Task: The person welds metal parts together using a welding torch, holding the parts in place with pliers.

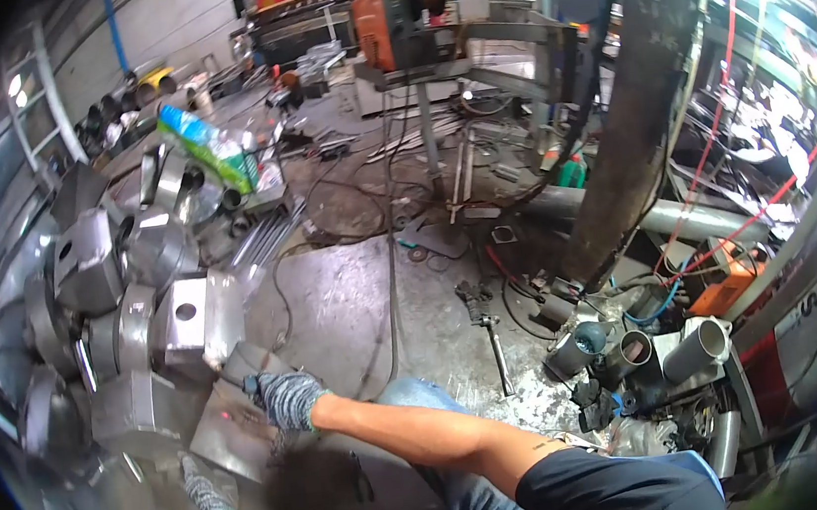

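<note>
My right hand [289, 399], in a grey knitted glove, is closed at the upper edge of a bent sheet-metal piece [231, 441]. What its fingers hold is dark and I cannot make it out. A small red spot shows on the metal face beside it. Lower left, my left hand [206, 490], gloved too and with a dark band at the wrist, lies with fingers stretched along the lower side of the same piece. Close beyond the hands sit a grey box-shaped metal part [136, 413] and a shiny one with a round hole [198, 322].
Several more metal housings pile up along the left. A metal plate [332, 288] covers the floor ahead, crossed by a cable [392, 257]. On it lies a clamp-like tool [492, 336]. Pipe pieces [695, 352] stand at right, near a thick column [627, 103]. An orange machine [387, 28] stands behind.
</note>
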`<action>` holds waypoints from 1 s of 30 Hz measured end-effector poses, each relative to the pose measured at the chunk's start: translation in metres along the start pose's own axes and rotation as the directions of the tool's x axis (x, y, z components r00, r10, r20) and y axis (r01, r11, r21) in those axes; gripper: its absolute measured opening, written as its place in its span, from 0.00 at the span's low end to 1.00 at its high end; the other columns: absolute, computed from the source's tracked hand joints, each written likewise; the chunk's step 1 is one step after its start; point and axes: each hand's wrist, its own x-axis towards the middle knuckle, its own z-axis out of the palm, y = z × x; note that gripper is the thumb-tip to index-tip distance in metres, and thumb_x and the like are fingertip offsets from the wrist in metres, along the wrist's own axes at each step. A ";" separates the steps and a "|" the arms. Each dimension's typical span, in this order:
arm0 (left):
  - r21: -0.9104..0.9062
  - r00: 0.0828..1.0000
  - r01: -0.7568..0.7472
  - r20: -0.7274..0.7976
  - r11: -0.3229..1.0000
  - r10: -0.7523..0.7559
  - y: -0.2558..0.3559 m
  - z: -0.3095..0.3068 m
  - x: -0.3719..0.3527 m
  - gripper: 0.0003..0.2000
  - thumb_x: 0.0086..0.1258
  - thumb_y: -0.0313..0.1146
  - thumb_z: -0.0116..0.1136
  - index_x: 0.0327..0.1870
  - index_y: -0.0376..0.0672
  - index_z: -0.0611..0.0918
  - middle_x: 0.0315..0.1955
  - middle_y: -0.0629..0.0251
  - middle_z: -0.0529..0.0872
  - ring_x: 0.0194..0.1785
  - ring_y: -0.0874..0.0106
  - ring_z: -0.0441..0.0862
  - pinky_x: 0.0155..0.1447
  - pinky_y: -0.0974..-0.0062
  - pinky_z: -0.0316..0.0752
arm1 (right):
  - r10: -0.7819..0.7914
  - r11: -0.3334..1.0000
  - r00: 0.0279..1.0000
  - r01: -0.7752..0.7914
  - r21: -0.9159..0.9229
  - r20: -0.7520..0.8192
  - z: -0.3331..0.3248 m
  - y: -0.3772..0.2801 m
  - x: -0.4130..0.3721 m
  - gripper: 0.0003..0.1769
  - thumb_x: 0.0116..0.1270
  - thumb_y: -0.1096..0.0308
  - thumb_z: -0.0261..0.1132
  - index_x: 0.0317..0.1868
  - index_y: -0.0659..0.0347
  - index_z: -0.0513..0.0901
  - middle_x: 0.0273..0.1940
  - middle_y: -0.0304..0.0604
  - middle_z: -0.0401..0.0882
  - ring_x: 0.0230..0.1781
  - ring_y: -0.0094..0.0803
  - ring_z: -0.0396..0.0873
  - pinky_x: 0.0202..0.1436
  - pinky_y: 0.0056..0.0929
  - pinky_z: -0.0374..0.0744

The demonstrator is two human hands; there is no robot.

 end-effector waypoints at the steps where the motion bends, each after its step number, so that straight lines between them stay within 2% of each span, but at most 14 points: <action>1: 0.026 0.995 -0.084 0.051 0.996 0.083 -0.022 -0.026 0.037 0.31 0.82 0.51 0.52 0.80 0.43 0.70 0.75 0.69 0.73 0.72 0.70 0.71 0.71 0.65 0.70 | -0.013 1.000 1.000 0.013 0.005 0.028 0.003 -0.003 0.000 0.16 0.71 0.59 0.64 0.55 0.55 0.78 0.42 0.54 0.87 0.42 0.54 0.88 0.44 0.53 0.84; 4: 0.429 0.800 -0.598 0.377 0.678 0.467 -0.095 -0.054 0.096 0.24 0.85 0.33 0.42 0.79 0.38 0.69 0.74 0.60 0.74 0.75 0.62 0.71 0.80 0.63 0.63 | -0.116 0.987 0.992 0.121 -0.106 0.050 0.002 -0.009 -0.007 0.17 0.65 0.66 0.65 0.54 0.58 0.77 0.39 0.55 0.86 0.39 0.54 0.87 0.41 0.50 0.84; 10: -0.147 0.903 -0.145 0.384 0.978 0.192 -0.084 0.012 -0.022 0.08 0.73 0.26 0.61 0.51 0.43 0.83 0.39 0.66 0.81 0.41 0.71 0.75 0.54 0.75 0.77 | -0.333 0.937 0.943 0.333 -0.104 0.016 0.043 0.008 0.009 0.13 0.72 0.68 0.54 0.51 0.64 0.79 0.39 0.59 0.86 0.34 0.57 0.85 0.41 0.53 0.83; 11: 0.283 0.801 -0.529 0.479 0.800 0.360 -0.097 0.006 -0.008 0.10 0.70 0.22 0.63 0.50 0.42 0.84 0.39 0.66 0.82 0.41 0.70 0.77 0.52 0.76 0.79 | -0.375 0.915 0.926 0.378 -0.140 0.044 0.037 -0.002 0.012 0.11 0.74 0.67 0.53 0.49 0.63 0.79 0.35 0.57 0.84 0.30 0.57 0.83 0.36 0.53 0.81; 13: 0.359 0.564 -0.824 0.595 0.439 0.572 -0.119 0.008 -0.010 0.10 0.78 0.28 0.57 0.55 0.40 0.85 0.47 0.62 0.89 0.47 0.70 0.83 0.53 0.73 0.80 | -0.365 0.910 0.927 0.376 -0.175 0.089 0.044 -0.014 0.021 0.12 0.75 0.65 0.54 0.49 0.62 0.79 0.30 0.57 0.83 0.26 0.57 0.81 0.33 0.54 0.80; 16: 0.153 0.898 -0.163 0.432 0.975 0.083 -0.106 0.039 -0.028 0.12 0.82 0.37 0.54 0.51 0.42 0.87 0.41 0.62 0.91 0.44 0.70 0.85 0.53 0.67 0.80 | -0.129 0.916 0.915 0.257 -0.307 0.382 0.046 -0.037 0.039 0.19 0.74 0.59 0.56 0.59 0.57 0.79 0.47 0.63 0.85 0.46 0.60 0.86 0.52 0.55 0.83; 17: 0.359 0.893 -0.280 0.437 0.890 0.104 -0.072 0.041 -0.054 0.13 0.85 0.38 0.50 0.53 0.43 0.87 0.41 0.69 0.89 0.43 0.73 0.83 0.52 0.71 0.80 | -0.180 0.874 0.903 0.329 -0.357 0.390 0.044 -0.045 0.042 0.19 0.74 0.61 0.56 0.59 0.58 0.79 0.48 0.62 0.85 0.46 0.61 0.85 0.52 0.55 0.83; 18: -0.101 0.876 0.127 0.479 0.987 -0.064 -0.121 0.052 -0.035 0.18 0.83 0.48 0.55 0.60 0.45 0.84 0.45 0.73 0.88 0.42 0.83 0.81 0.45 0.80 0.79 | -0.224 0.828 0.887 0.392 -0.401 0.404 0.044 -0.051 0.047 0.19 0.74 0.62 0.55 0.60 0.60 0.78 0.49 0.62 0.85 0.47 0.61 0.85 0.52 0.55 0.82; 20: 0.047 0.840 0.116 0.528 0.992 -0.124 -0.079 0.050 -0.060 0.12 0.85 0.29 0.48 0.60 0.41 0.82 0.48 0.69 0.86 0.52 0.76 0.80 0.59 0.78 0.80 | -0.393 0.820 0.862 0.486 -0.302 0.320 0.060 -0.033 0.057 0.18 0.78 0.60 0.53 0.56 0.64 0.80 0.46 0.63 0.85 0.47 0.62 0.85 0.51 0.55 0.82; 21: 0.265 0.696 -0.560 0.665 0.785 0.271 -0.106 0.050 -0.044 0.13 0.85 0.26 0.46 0.63 0.40 0.80 0.54 0.65 0.83 0.56 0.77 0.78 0.62 0.78 0.79 | -0.345 0.865 0.893 0.422 -0.272 0.289 0.075 -0.016 0.062 0.19 0.80 0.59 0.52 0.54 0.65 0.81 0.43 0.63 0.85 0.46 0.62 0.85 0.50 0.55 0.81; 22: 0.195 0.612 -0.703 0.657 0.684 0.441 -0.230 0.055 0.018 0.16 0.85 0.25 0.44 0.68 0.40 0.76 0.59 0.64 0.80 0.59 0.78 0.76 0.63 0.77 0.79 | -0.287 0.902 0.923 0.350 -0.252 0.256 0.091 -0.001 0.064 0.21 0.82 0.57 0.51 0.51 0.66 0.83 0.41 0.64 0.85 0.45 0.62 0.85 0.49 0.55 0.81; 24: -0.219 0.869 0.249 0.480 0.944 -0.118 -0.100 0.075 -0.062 0.19 0.87 0.32 0.45 0.75 0.43 0.70 0.58 0.65 0.80 0.60 0.76 0.77 0.65 0.77 0.79 | -0.230 0.916 0.939 0.297 -0.269 0.255 0.106 0.015 0.066 0.24 0.84 0.54 0.50 0.49 0.67 0.84 0.38 0.65 0.85 0.43 0.63 0.84 0.49 0.55 0.81; 26: -0.324 0.831 0.387 0.528 0.863 -0.175 -0.091 0.074 -0.069 0.21 0.87 0.36 0.46 0.76 0.44 0.68 0.62 0.67 0.79 0.63 0.76 0.77 0.66 0.75 0.79 | -0.098 0.932 0.932 0.208 -0.296 0.348 0.100 0.000 0.068 0.24 0.84 0.54 0.49 0.50 0.67 0.83 0.39 0.64 0.86 0.42 0.64 0.85 0.48 0.56 0.81; 30: -0.318 0.860 -0.032 0.475 0.948 0.188 -0.141 0.086 -0.046 0.25 0.86 0.33 0.48 0.81 0.42 0.63 0.65 0.64 0.77 0.65 0.76 0.77 0.68 0.74 0.78 | 0.255 0.960 0.869 -0.175 -0.219 0.424 0.094 -0.021 0.070 0.27 0.84 0.47 0.51 0.52 0.64 0.85 0.34 0.63 0.84 0.38 0.58 0.85 0.44 0.50 0.79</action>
